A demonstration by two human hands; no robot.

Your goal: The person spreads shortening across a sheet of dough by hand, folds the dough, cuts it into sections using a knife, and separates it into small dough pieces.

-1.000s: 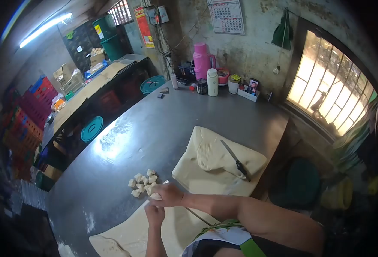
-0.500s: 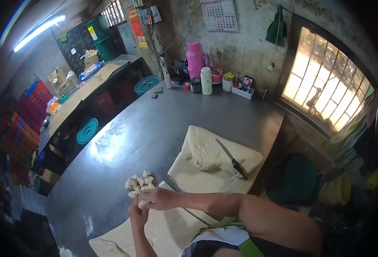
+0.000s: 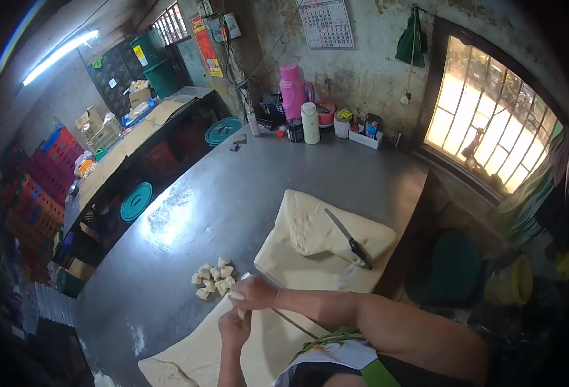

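Note:
My right hand (image 3: 257, 292) is closed on a piece of pale dough (image 3: 237, 295), its fingers partly hiding it. Just below it my left hand (image 3: 235, 327) is closed too, against the same dough; how much it holds is hidden. Both hands are above a flat sheet of dough (image 3: 268, 345) at the table's near edge. Left of my right hand lies a cluster of small dough lumps (image 3: 212, 278). Farther right, a thick folded slab of dough (image 3: 284, 255) carries a knife (image 3: 349, 240) with a black handle.
The grey metal table (image 3: 233, 193) holds a pink thermos (image 3: 293, 93), a white flask (image 3: 310, 122) and small containers along its back edge. A barred window (image 3: 491, 116) is at right. At left stand a second counter (image 3: 113, 151), stacked crates (image 3: 55, 161) and a teal-lidded bin (image 3: 136, 201).
Both hands have shifted right, away from the dough lumps, and my left hand is now lower relative to my right. More of the lumps shows. The knife and slab stay put.

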